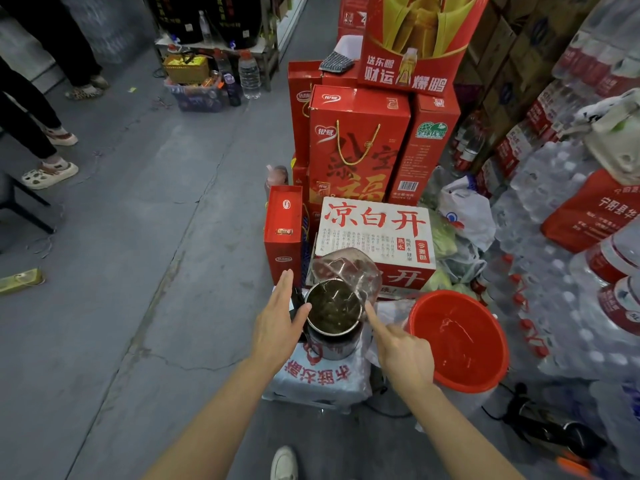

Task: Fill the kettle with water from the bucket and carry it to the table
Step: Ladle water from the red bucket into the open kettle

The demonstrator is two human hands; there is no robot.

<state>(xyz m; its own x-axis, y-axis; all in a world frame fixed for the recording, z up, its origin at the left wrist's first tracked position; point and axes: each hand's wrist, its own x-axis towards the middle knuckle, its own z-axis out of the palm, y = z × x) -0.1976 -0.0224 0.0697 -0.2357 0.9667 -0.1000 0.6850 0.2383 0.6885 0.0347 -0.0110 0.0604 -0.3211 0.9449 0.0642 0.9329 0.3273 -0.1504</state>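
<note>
A steel kettle stands with its lid off on a wrapped pack of bottles, and dark water shows inside it. My left hand is flat and open against the kettle's left side, by its black handle, with the thumb at the rim. My right hand is at the kettle's right, index finger stretched out and the other fingers curled on a clear plastic scoop. The scoop is tipped over the kettle's mouth. A red bucket holding shallow water sits just right of my right hand.
Red gift boxes and a white carton are stacked right behind the kettle. Packs of bottled water fill the right side. Bare concrete floor lies to the left, where other people's legs stand. Black cables lie at lower right.
</note>
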